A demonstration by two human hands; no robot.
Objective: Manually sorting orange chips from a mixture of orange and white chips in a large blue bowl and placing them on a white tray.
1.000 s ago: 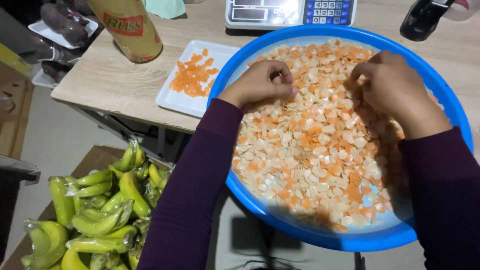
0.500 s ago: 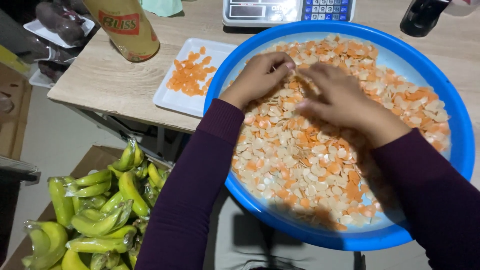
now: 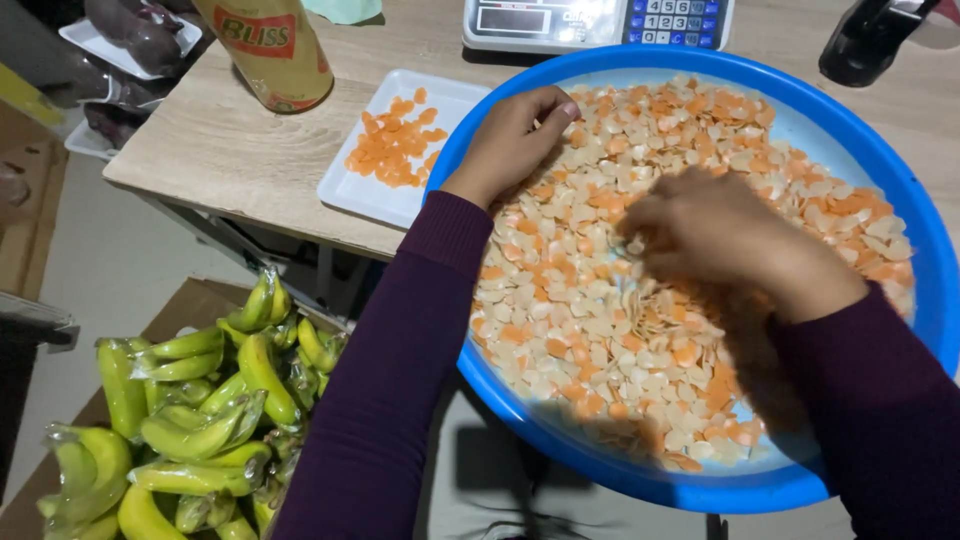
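1. The left hand (image 3: 515, 140) lies palm down at the far-left edge of the pile, fingers loosely curled together over a few pieces beside the rim; whether anything is pinched underneath cannot be told.
2. The right hand (image 3: 715, 235) is motion-blurred above the middle of the pile, fingers bent downward among the pieces. Whether it grips anything cannot be told.
3. The pieces (image 3: 640, 300), thin pale and orange slices mixed together, lie in a shallow layer across the blue basin (image 3: 930, 260), which overhangs the near edge of the wooden table (image 3: 250, 150).
4. Orange pieces alone sit on the white tray (image 3: 370, 195), just beside the basin's left rim.
5. Judgement: picking goes best with one hand spreading the layer thin while the other lifts single orange slices with the fingertips, keeping pale ones behind.
6. Judgement: the tray lies closest to the left hand, so short transfers over the rim suit that side.
7. Risk: pressing on the overhanging part could tip the basin toward the bananas (image 3: 200, 420) below.
8. A scale (image 3: 600, 20) and a bottle (image 3: 270, 50) stand well apart.
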